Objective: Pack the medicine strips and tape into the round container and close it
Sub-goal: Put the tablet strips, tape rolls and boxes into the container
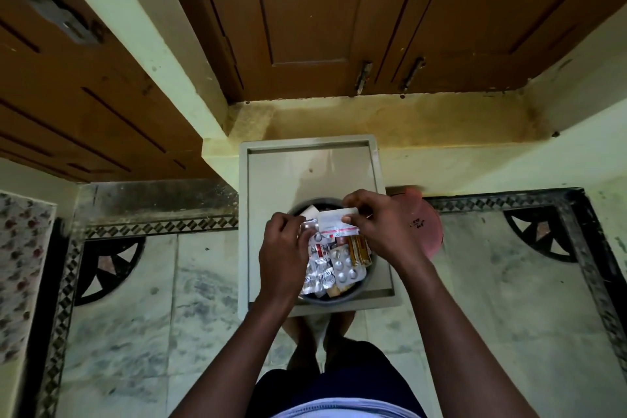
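A round grey container (339, 297) stands on a pale stool top (310, 166) and is crammed with several silver medicine strips (346, 268). Over its far half my right hand (380, 231) pinches a white strip with a red stripe (339, 222) by its right end. My left hand (283, 251) grips a silver foil strip (311, 225) at the container's left rim. A pink lid (425, 226) lies to the right, partly behind my right wrist. No tape can be made out among the strips.
The stool stands against a yellowish wall ledge (407, 122) under brown wooden cupboard doors (322, 10). Patterned marble floor (509, 299) spreads on both sides. My feet show just beneath the stool's near edge.
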A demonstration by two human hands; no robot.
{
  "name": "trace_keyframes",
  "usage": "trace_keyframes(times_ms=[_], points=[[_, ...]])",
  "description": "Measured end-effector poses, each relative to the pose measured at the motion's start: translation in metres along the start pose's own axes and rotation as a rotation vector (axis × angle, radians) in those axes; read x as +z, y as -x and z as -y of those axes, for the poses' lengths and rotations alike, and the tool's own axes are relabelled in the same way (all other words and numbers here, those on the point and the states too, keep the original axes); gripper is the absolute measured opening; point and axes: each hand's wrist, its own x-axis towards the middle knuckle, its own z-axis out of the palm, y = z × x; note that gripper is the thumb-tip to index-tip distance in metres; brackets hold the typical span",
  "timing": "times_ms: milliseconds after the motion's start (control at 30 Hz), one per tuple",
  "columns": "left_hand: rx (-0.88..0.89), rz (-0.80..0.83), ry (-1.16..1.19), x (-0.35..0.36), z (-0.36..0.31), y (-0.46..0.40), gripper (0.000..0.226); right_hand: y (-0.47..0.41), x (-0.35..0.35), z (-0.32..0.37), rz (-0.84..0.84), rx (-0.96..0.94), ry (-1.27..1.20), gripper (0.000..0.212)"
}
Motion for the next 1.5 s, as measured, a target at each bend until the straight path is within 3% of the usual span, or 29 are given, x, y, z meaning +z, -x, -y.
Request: trace_keyframes(times_ms=[100, 300, 367, 567, 733, 967, 1233, 1500], points=[[-0.016, -0.035, -0.025, -0.004, 0.003, -0.001, 0.015, -0.004, 0.01, 0.006, 0.016, -0.025, -0.002, 0.022], [-0.042, -0.068, -0.057, -0.019, 0.017, 0.024, 0.022, -0.013, 0.032, 0.006, 0.069, -0.128, 0.239, 0.025], [-0.113, -0.004, -0.023, -0.021, 0.02, 0.031, 0.028, -0.01, 0.034, 0.0, 0.025, -0.192, 0.352, 0.028], [-0.196, 0.1, 0.016, -0.019, 0.032, 0.037, 0.035, 0.015, 0.029, -0.021, -0.166, -0.227, 0.393, 0.032], [-0.2, 0.101, -0.036, -0.018, 0.032, 0.032, 0.023, 0.029, 0.031, -0.05, -0.256, -0.13, 0.393, 0.035], [-0.19, 0.146, -0.088, -0.021, 0.03, 0.024, 0.019, 0.052, 0.036, -0.063, -0.375, 0.142, -0.011, 0.023], [-0.209, 0.135, -0.089, -0.023, 0.042, 0.019, 0.023, 0.053, 0.039, -0.084, -0.27, 0.25, -0.082, 0.027], [-0.192, 0.103, -0.064, -0.03, 0.047, 0.017, 0.025, 0.054, 0.036, -0.072, -0.197, 0.253, 0.038, 0.007]])
